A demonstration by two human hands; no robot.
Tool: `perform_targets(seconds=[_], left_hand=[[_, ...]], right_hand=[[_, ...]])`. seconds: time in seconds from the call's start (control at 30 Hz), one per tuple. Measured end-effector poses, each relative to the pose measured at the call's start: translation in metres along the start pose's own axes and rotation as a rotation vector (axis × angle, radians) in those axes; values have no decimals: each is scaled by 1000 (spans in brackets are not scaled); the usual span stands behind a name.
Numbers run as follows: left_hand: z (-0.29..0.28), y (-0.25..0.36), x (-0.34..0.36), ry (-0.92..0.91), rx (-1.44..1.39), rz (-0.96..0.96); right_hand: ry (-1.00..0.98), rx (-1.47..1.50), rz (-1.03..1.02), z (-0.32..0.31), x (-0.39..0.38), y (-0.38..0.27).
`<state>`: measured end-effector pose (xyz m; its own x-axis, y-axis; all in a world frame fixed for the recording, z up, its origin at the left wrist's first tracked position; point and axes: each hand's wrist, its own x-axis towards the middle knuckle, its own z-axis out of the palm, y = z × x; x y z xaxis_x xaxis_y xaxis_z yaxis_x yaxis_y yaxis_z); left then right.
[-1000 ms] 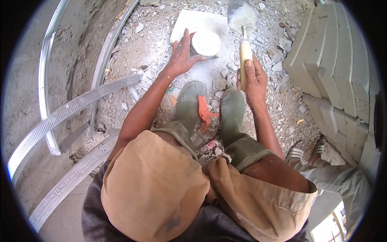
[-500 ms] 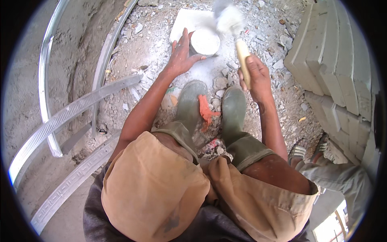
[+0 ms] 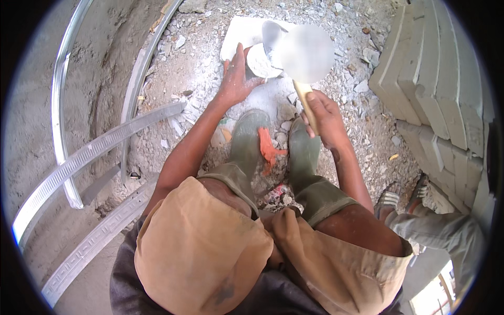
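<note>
My left hand (image 3: 235,81) is curved round the side of a round container (image 3: 260,63) filled with white material, which rests on a white square board (image 3: 235,32) dusted with powder. My right hand (image 3: 328,118) grips the pale handle of a trowel (image 3: 304,102); the far part of the tool is mostly lost in a pale blur just right of the container. A grey metal edge shows above the container's mouth. An orange scrap (image 3: 269,146) lies between my green boots.
Bent-looking metal channels (image 3: 89,147) lean along the rough concrete wall at left. Grey blocks (image 3: 436,79) are stacked at right. Below them a person's sandalled foot (image 3: 389,199) and grey trouser leg show at lower right. Stone chips and rubble cover the ground (image 3: 194,63).
The trowel has swung down and leftward to the container's mouth, and my right hand has moved lower. My left hand and the container have shifted slightly toward me.
</note>
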<state>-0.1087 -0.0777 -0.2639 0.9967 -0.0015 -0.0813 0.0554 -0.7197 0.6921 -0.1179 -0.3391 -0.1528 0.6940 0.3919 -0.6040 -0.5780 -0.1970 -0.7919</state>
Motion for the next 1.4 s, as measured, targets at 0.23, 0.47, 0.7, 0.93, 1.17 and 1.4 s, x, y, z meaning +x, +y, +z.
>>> perform_targets(seconds=[0.23, 0.47, 0.7, 0.93, 1.17, 1.4], left_hand=[[4, 12, 2, 53, -35, -74], [-16, 8, 8, 14, 150, 64], [-22, 3, 33, -114, -86, 101], [-34, 33, 22, 339, 582, 575], [-41, 47, 53, 75, 777, 361], [-60, 66, 48, 111, 589, 100]], right_hand=[[24, -24, -12, 11, -1, 7], [284, 187, -261, -6, -15, -11], [312, 378, -174, -26, -15, 13], [336, 353, -239, -33, -21, 14], [355, 361, -237, -30, -19, 14], [284, 219, -135, -28, -16, 15]])
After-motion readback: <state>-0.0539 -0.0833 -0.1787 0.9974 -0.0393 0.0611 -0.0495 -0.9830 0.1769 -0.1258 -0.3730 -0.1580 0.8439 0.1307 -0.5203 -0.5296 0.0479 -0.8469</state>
